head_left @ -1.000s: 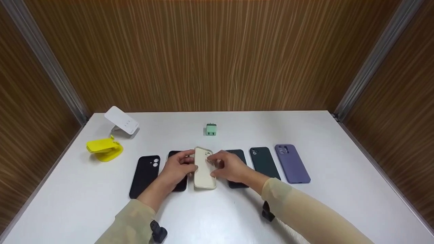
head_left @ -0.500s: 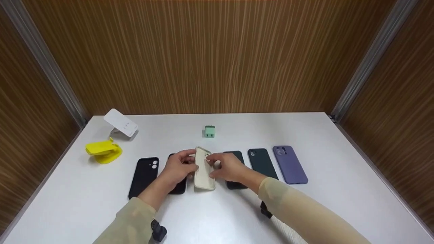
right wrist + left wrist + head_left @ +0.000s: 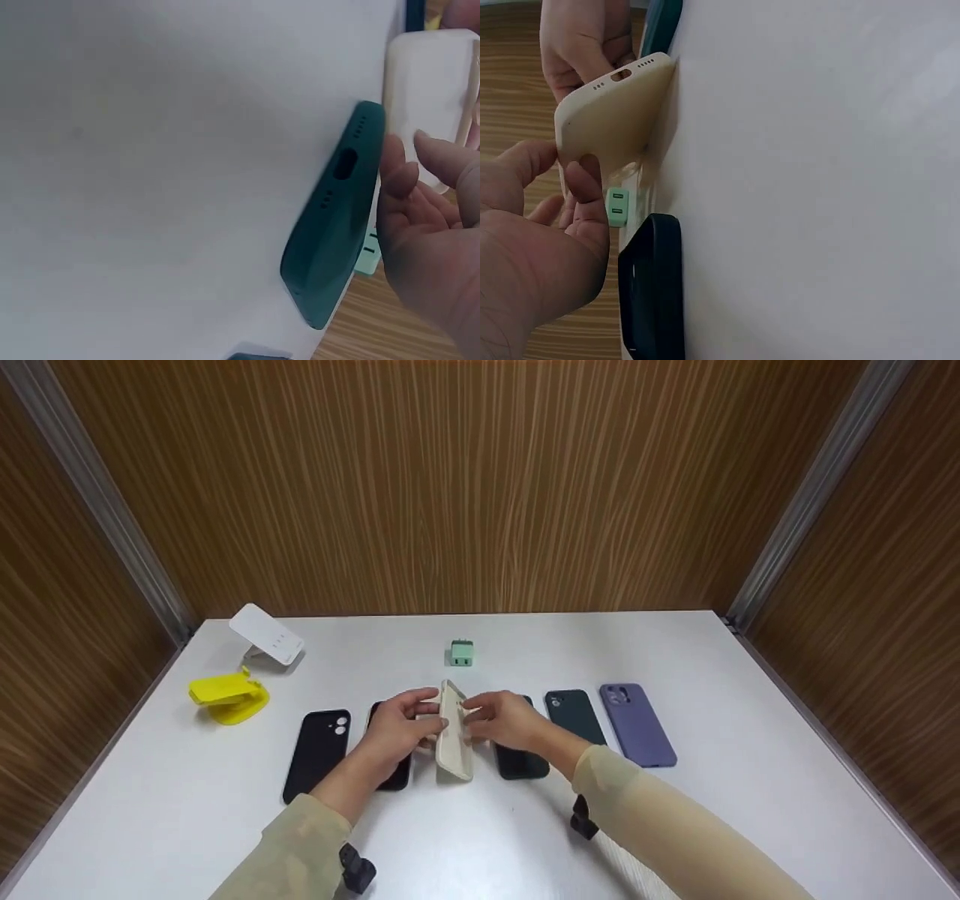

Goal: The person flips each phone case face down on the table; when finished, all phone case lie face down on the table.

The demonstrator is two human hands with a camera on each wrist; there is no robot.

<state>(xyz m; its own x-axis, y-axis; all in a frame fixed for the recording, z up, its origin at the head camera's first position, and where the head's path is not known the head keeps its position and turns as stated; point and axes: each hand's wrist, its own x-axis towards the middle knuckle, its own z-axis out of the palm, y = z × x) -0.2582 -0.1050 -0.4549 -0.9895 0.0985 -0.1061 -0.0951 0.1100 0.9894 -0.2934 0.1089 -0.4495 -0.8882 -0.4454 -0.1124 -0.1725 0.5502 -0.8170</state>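
A cream phone case stands tilted up on its long right edge at the middle of the table. My left hand pinches its raised left edge, thumb on the near side and fingers behind, as the left wrist view shows. From the right, my right hand holds the case's other edge; in the right wrist view its thumb lies over the pale inner face of the case. Under the left hand lies a black phone case, partly hidden. A dark green phone case lies below the right hand, partly covered.
Farther left lies another black phone case. To the right are a second dark green case and a purple case. Behind stand a mint charger plug, a yellow phone stand and a white stand.
The cream case has turned from nearly facing up to a steeper tilt, its left edge rising and moving right. Both hands have kept their hold, the left shifting slightly right.
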